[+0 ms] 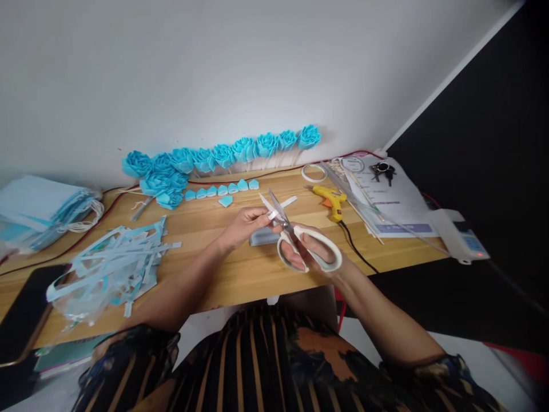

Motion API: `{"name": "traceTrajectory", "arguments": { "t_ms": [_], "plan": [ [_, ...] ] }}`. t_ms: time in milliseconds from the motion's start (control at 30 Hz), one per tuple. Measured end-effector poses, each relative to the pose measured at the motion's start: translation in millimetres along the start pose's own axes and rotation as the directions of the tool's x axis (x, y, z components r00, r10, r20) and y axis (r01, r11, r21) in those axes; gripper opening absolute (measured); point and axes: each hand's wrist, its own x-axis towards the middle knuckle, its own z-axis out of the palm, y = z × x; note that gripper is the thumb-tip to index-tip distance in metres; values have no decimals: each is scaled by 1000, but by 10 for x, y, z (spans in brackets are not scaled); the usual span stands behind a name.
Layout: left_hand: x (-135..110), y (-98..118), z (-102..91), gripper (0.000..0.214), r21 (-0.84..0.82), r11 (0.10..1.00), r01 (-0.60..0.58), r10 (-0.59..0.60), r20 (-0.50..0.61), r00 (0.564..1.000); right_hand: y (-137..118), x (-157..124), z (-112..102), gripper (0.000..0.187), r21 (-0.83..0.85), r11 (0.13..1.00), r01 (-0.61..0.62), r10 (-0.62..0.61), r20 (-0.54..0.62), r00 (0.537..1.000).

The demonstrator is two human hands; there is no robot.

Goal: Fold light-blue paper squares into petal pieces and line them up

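The left hand [245, 224] pinches a white piece [273, 215] at its fingers' three-o'clock end, right by parted scissors [287, 227] aimed toward eleven o'clock, clasped in the fingers of the right hand [314, 245].

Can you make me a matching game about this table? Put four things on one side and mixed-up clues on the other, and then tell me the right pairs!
Things:
1. Scissors
2. Glue gun
3. Keys
4. Blue flowers

Clues:
A. Lined up along the wall
B. Held in the right hand
C. Lying on the paper at the right
D. Yellow, with a black cord

Right pairs: 1-B, 2-D, 3-C, 4-A
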Motion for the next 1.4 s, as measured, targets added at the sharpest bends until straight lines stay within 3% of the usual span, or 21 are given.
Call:
{"name": "traceTrajectory", "arguments": {
  "t_ms": [133,233,433,600,867,1400],
  "plan": [
    [13,-37,-17,43,-26,999,-21,21,8,1000,-38,-4,32,47,19,1000,-15,15,-12,1000],
    [27,-97,-34,41,-57,998,-17,15,-45,999,-68,-17,77,48,-40,999,-19,19,0,1000],
    [64,-170,-36,31,-124,992,-15,-1,-134,991,-35,-74,143,48,-237,957,-167,197,106,975],
    [58,-49,0,34,-246,969,32,-74,-163,984,16,-162,-15,52,-188,970,-155,175,96,980],
    [65,48,41,46,-315,949,-18,-31,-149,988,4,-277,-181,51,-170,979,-116,115,-11,993],
    [40,-47,39,46,-242,970,-32,6,-106,994,-9,-23,-111,44,-130,990,-60,60,-6,998]
  ]
}}
